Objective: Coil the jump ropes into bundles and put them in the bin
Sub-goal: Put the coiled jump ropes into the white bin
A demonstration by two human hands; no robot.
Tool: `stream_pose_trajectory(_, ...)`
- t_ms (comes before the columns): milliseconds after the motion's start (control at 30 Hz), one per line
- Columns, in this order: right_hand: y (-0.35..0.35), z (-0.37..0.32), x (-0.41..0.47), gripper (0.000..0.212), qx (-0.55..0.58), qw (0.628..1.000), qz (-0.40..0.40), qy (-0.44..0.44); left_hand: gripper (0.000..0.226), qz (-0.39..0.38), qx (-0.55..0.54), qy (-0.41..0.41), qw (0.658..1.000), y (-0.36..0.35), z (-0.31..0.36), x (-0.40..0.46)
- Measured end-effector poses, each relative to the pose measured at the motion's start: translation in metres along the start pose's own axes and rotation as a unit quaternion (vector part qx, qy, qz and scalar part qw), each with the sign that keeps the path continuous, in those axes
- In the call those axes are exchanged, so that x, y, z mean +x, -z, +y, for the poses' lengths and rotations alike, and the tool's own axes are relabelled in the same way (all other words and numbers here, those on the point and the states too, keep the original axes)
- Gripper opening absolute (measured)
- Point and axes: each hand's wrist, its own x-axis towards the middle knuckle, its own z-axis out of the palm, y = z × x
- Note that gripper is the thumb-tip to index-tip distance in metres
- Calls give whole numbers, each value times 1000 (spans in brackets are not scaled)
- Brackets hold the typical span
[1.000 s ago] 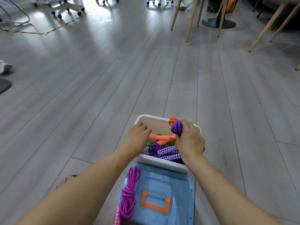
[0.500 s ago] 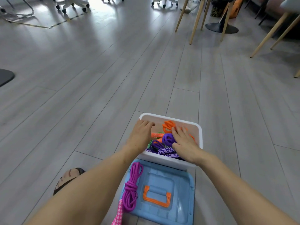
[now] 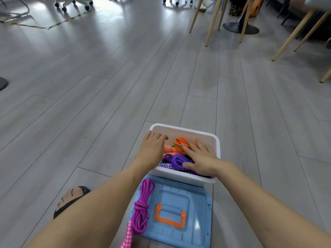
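A white bin [image 3: 200, 133] stands on the floor with coiled jump ropes inside: an orange rope [image 3: 180, 142], a purple rope [image 3: 176, 160] and a little green showing between them. My left hand [image 3: 151, 151] rests over the bin's left rim, fingers loosely curled at the edge. My right hand [image 3: 199, 159] lies flat on the purple and orange ropes, fingers straight, pressing them down. A coiled magenta rope [image 3: 142, 207] with a pink patterned handle lies on the blue lid [image 3: 176, 210] near me.
The blue lid with an orange handle [image 3: 170, 216] lies flat in front of the bin. A foot in a dark sandal [image 3: 70, 199] is at lower left. Wooden chair and table legs [image 3: 213, 20] stand at the far right, office chair wheels at the back.
My right hand set the purple rope bundle down into the bin, let go and flattened on top of the ropes. The left hand stayed at the bin's left rim.
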Motion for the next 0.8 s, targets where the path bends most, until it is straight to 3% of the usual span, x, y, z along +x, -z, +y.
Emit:
stream_pose_trajectory(100, -7, -8, 9, 99, -8, 999, -36, -20, 36, -4, 8, 0, 1000, 0, 1, 0)
stream_pose_trajectory(233, -3, -8, 13, 99, 16, 997, -71, -19, 36, -11, 10, 6, 1000, 2, 2, 1)
stream_pose_trajectory(400, 12, 0, 3, 69, 94, 994, -62, -10, 35, -7, 14, 10, 1000, 1, 1, 1)
stream_pose_trajectory(500, 3, 1, 2, 79, 23, 999, -39, -6, 35, -3, 17, 13, 1000, 1, 1, 0)
stream_pose_trajectory(800, -9, -5, 14, 105, 7, 1000, -13, -24, 41, -20, 30, 10, 999, 6, 5, 2)
